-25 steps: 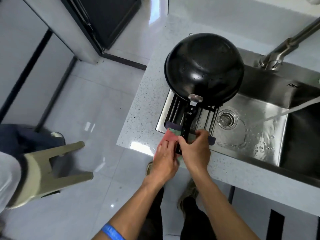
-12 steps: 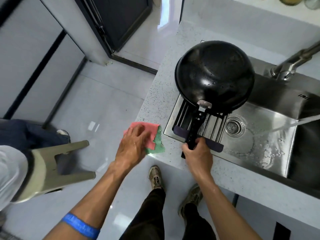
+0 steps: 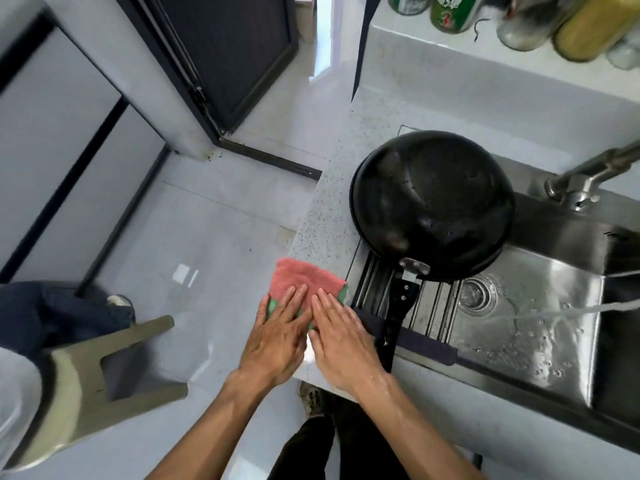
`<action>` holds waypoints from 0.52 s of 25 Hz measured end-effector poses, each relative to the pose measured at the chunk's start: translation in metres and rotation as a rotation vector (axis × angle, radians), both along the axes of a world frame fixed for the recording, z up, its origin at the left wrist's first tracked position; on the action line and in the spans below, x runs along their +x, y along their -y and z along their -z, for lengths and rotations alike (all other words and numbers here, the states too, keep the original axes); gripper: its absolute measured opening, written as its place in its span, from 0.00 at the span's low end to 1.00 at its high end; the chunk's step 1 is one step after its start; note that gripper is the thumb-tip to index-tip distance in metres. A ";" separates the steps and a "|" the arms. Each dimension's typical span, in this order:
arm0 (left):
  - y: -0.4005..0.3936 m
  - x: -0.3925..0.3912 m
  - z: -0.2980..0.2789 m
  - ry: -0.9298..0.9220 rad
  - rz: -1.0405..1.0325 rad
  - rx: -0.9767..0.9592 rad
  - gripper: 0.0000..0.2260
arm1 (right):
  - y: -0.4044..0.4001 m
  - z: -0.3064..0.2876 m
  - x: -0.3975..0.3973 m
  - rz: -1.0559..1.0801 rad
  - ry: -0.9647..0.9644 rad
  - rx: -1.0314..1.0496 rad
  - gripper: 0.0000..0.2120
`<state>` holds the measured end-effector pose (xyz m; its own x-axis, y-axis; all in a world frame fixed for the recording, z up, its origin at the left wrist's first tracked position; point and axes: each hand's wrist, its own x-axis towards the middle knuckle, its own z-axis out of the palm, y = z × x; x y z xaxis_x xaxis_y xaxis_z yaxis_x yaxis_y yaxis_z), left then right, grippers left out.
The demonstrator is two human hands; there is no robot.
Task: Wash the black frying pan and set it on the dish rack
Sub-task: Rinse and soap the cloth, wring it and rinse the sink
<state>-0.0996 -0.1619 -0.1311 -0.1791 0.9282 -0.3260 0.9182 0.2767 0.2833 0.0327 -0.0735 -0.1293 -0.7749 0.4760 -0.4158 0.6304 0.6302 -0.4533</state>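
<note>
- Frying pan (image 3: 431, 202) resting upside down on the dish rack (image 3: 419, 308) across the left end of the sink (image 3: 540, 327), dome up, rim down on the rack bars.
- Handle (image 3: 398, 306) running from the pan straight back toward the body, its end crossing the rack's dark front bar and overhanging the counter (image 3: 329, 216) edge; long axis near-to-far.
- Both hands off the pan, lying flat side by side on the cloth (image 3: 304, 282) at the counter corner, just left of the handle.
- Right hand (image 3: 341, 344) the nearer one: handle just beside its outer edge, touching or not cannot be told. Left hand (image 3: 280, 337) farther off, on the far side of the right.
- Grip of each hand apart, fingers straight, pressing the cloth, holding nothing.
- Pan glossy black, wet-looking, with pale droplets and streaked reflections on the underside; metal bracket joining handle to bowl.
- Tap (image 3: 588, 174) running, a thin stream crossing the sink to the right.
- Judged: pan placed as the task asks; any further nudge easiest by the right hand, sideways to the handle.
</note>
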 end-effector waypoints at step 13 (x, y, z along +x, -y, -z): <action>-0.203 -0.110 0.011 0.151 0.142 0.064 0.20 | -0.108 -0.049 -0.054 0.402 -0.335 0.205 0.12</action>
<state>-0.2092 0.0411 -0.1421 0.0013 0.9604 -0.2788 0.8927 0.1245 0.4331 -0.0211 0.0342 -0.0804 -0.5894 0.8065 -0.0459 0.6820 0.4664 -0.5633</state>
